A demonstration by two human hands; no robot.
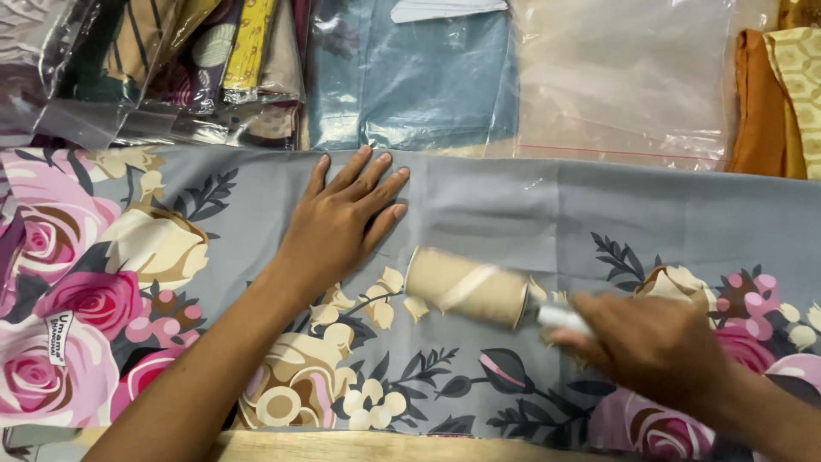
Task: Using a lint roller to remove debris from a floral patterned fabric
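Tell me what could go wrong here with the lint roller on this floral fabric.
The right hand is blurred with motion as it grips the lint roller by its white handle; a fast pass might wrinkle the grey floral fabric. Only the left hand pins the cloth flat, so parts far from it could bunch. The roller could also graze those fingers.

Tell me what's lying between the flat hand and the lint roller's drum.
Only bare floral fabric: in the head view, nothing else separates the flat left hand and the lint roller held by the right hand.

Even, soft indoor light, glare on the plastic bags (624, 77), motion blur on the right hand (650, 346).
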